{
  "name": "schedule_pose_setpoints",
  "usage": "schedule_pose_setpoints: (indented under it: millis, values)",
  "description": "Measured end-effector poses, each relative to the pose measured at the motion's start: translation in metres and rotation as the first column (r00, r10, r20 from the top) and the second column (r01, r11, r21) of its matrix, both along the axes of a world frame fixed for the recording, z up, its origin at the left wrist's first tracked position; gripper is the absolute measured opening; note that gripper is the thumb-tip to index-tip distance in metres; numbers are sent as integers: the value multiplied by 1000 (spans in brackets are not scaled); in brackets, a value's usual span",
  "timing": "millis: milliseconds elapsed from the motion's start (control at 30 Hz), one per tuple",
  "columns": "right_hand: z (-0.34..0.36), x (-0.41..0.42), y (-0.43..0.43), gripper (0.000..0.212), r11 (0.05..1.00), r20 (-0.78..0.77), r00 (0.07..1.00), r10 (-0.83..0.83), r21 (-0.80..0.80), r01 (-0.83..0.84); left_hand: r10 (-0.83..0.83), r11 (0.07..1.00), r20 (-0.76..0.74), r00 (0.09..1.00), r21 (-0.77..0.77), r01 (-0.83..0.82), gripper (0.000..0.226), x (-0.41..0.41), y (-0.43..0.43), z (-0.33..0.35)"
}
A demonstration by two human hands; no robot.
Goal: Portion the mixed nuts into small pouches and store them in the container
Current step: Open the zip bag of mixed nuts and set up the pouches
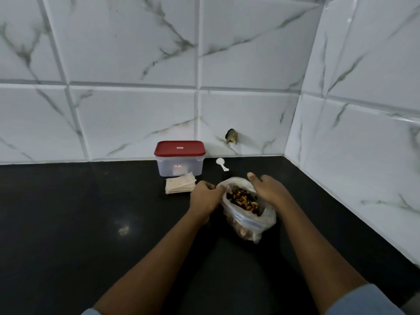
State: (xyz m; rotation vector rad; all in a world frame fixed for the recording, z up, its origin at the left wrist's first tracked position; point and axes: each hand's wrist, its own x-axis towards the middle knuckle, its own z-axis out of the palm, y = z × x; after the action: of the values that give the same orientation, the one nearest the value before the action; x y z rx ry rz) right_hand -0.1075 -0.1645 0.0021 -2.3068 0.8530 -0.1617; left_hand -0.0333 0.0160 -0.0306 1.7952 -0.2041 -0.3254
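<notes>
Our left hand (204, 196) pinches the nut bag (263, 221) rim, our right hand (269, 189) seemingly grips it too; the scoop (222, 164) lies just beyond, nearer our right.

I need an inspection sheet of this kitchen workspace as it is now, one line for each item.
Surface: black counter, glossy, with a light reflection.
Job's things: plastic bag open, mixed nuts inside; container by the wall, shut with its red lid; pouches stacked before it; white scoop lying apart, near the wall.
Clutter: nothing seen.
Grips: left hand pinches the bag's rim; right hand holds the opposite rim.
Cables: nothing seen.
Surroundings: marble-look wall tiles; a small dark fitting on the wall.
</notes>
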Motion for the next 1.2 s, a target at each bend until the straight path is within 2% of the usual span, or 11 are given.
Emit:
schedule_pose_setpoints:
  millis: [167,267,333,400,500,633,733,867,933,1067,1200]
  values:
    - [-1,35,2,40,981,-107,991,83,-168,-101,-40,994,57,998,106,33,10,-4,-2,2]
    - [0,51,-7,39,979,79,997,-11,206,-6,13,987,-211,977,-151,-46,19,-4,-3,3]
    - [2,60,-16,39,803,175,978,-115,596,-12,13,921,-391,920,-355,-163,21,2,-5,-1]
    - [0,66,-19,38,700,207,969,-133,712,-56,81,879,-429,900,-395,-268,19,10,-6,-7]
    - [-4,64,-17,57,930,128,992,-9,366,-39,148,963,-177,973,-196,-182,15,11,-1,-10]
    - [-9,52,-19,66,978,2,982,188,97,-187,-90,993,105,990,81,81,27,-10,10,-7]
    - [-16,52,-19,26,967,113,982,152,189,-171,-131,991,-73,989,-40,128,29,-12,12,-6]
    - [-18,56,-15,28,766,261,963,-65,631,-119,-177,915,-405,897,-403,-1,51,-10,17,-1]
    - [-16,51,-15,39,851,215,975,-49,521,-72,-183,890,-461,868,-452,-52,55,-10,20,0]
    - [5,10,-8,72,996,-28,999,37,-79,-39,-176,949,-410,895,-311,45,61,-10,25,8]
    - [15,-39,11,61,990,-159,979,131,64,-122,-249,961,-368,896,-208,181,76,-20,26,16]
